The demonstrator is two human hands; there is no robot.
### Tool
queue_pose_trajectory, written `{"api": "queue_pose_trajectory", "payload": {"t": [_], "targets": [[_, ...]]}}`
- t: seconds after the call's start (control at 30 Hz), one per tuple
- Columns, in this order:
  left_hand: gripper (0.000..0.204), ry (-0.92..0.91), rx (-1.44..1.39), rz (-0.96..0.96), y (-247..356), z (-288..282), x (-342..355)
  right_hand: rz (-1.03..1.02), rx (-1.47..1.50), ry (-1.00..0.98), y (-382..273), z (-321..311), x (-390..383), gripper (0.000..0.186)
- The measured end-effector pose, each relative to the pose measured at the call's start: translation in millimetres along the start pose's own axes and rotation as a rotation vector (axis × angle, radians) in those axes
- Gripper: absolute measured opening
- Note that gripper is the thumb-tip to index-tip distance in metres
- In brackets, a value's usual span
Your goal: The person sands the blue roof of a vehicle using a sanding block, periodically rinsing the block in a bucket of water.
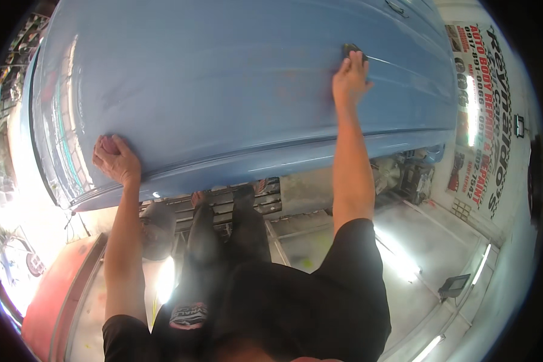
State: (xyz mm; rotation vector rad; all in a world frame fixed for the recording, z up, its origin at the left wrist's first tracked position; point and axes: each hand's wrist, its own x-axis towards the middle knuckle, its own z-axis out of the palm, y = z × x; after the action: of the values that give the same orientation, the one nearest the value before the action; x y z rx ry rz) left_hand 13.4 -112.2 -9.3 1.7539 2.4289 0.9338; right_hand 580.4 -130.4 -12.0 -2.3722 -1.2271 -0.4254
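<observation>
Bodywork [223,84] supported maroon pad [109,145], cupped in left hand [119,161], and dark block [348,49], held under right hand [350,78], presumably for even contact.

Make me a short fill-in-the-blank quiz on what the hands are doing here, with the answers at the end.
1. The left hand and right hand are both at one large panel, coloured ____.
2. The small reddish pad is at the fingers of the ____ hand.
3. Of the two hands, the one higher in the picture is the ____ one.
4. The person's shirt is ____.

Missing words: blue; left; right; black.
</observation>
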Motion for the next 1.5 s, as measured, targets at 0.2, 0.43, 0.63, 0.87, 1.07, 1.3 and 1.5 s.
{"api": "queue_pose_trajectory", "payload": {"t": [0.2,0.43,0.63,0.87,1.07,1.3,1.5], "targets": [[0.050,0.054,0.089,-0.069,-45,-26,16,-0.438,0.279,-0.238,-211,-20,-111,0.049],[0.050,-0.047,0.000,-0.050,-18,-6,7,0.136,0.122,0.046,55,-71,48,0.030],[0.052,-0.037,0.034,-0.104,-31,-12,13,-0.245,0.090,-0.009,-15,-35,0,0.043],[0.054,-0.049,0.006,-0.100,-41,8,9,0.237,-0.127,-0.051,130,-71,82,0.045],[0.042,-0.006,0.046,-0.027,-35,-10,6,-0.197,0.164,-0.134,-39,-30,-30,0.050],[0.030,0.105,-0.113,0.047,-20,-6,6,-0.460,0.228,-0.311,-102,-57,-52,0.057],[0.023,0.094,-0.167,0.264,-20,-11,6,-0.470,0.146,-0.307,-106,-52,-51,0.057]]}}
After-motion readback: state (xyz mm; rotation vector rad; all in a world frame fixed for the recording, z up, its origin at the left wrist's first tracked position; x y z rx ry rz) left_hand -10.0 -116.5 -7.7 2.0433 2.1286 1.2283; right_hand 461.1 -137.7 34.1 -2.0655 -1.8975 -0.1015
